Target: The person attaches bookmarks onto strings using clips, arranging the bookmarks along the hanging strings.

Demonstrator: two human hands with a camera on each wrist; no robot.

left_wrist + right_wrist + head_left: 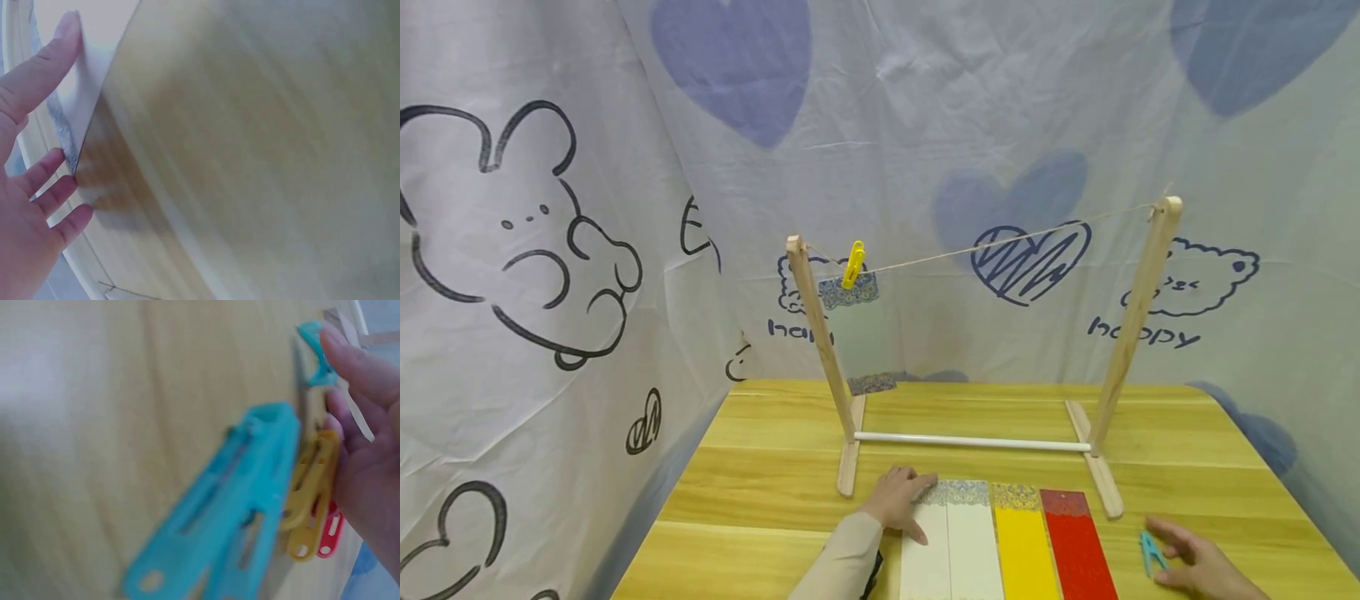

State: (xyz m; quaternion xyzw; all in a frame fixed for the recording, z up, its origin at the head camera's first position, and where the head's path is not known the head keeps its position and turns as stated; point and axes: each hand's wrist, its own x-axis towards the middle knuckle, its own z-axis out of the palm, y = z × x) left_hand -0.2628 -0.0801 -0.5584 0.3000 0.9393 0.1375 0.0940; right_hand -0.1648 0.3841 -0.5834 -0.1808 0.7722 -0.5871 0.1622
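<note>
My left hand [897, 498] rests at the upper left corner of a white card strip [928, 554] with a blue lace band. Its thumb lies over the strip, and the fingers spread past the edge in the left wrist view. Alongside lie a second white strip [973, 550], a yellow strip [1026, 550] and a red strip [1078, 550]. To their right, my right hand [1198, 562] pinches a teal clothespin [1150, 552] between thumb and index finger. On the string [1037, 236], a yellow clothespin [853, 265] holds a pale strip [861, 337] with patterned ends.
A wooden frame with a left post [820, 342], a right post [1133, 333] and a white bar [973, 441] stands on the wooden table [760, 483]. Another teal clothespin [219, 506], a yellow clothespin [309, 494] and a red clothespin [330, 534] are by my right hand. A printed curtain [887, 108] hangs behind.
</note>
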